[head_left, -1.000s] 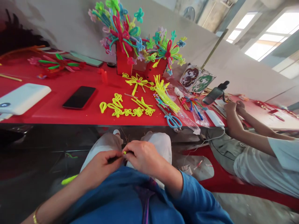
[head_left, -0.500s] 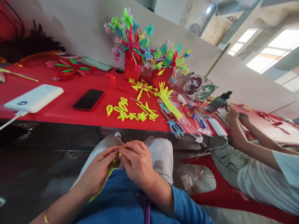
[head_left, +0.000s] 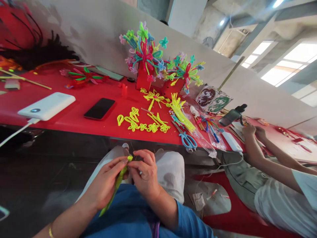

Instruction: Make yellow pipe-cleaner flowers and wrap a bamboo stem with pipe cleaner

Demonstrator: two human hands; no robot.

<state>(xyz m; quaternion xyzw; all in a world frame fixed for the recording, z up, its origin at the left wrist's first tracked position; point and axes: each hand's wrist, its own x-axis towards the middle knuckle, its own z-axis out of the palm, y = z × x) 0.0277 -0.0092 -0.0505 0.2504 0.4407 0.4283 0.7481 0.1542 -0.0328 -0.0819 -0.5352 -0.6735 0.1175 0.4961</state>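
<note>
Over my lap, my left hand point(head_left: 107, 180) pinches a yellow-green pipe cleaner point(head_left: 119, 182) between thumb and fingers. Its long part hangs down past the palm, and a small curled end sticks up above the fingertips. My right hand point(head_left: 146, 170) meets it there, thumb and index finger closed on the pipe cleaner just below the curl, other fingers lifted. The exact pinch point is partly hidden. On the red table ahead lie yellow pipe-cleaner flowers point(head_left: 152, 127), a larger yellow flower piece point(head_left: 154, 97), a bundle of yellow pipe cleaners point(head_left: 182, 114) and blue-handled scissors point(head_left: 187, 140).
A black phone point(head_left: 99, 108) and a white power bank point(head_left: 48, 105) with a cable lie on the red table point(head_left: 99, 129). Colourful flower bouquets point(head_left: 146, 56) stand behind. At right, a co-worker's hands point(head_left: 254, 131) work near a dark bottle point(head_left: 232, 115).
My right hand's fingers have lifted and spread a little from the left hand. The curled yellow end now shows above the fingertips. The view has shifted slightly.
</note>
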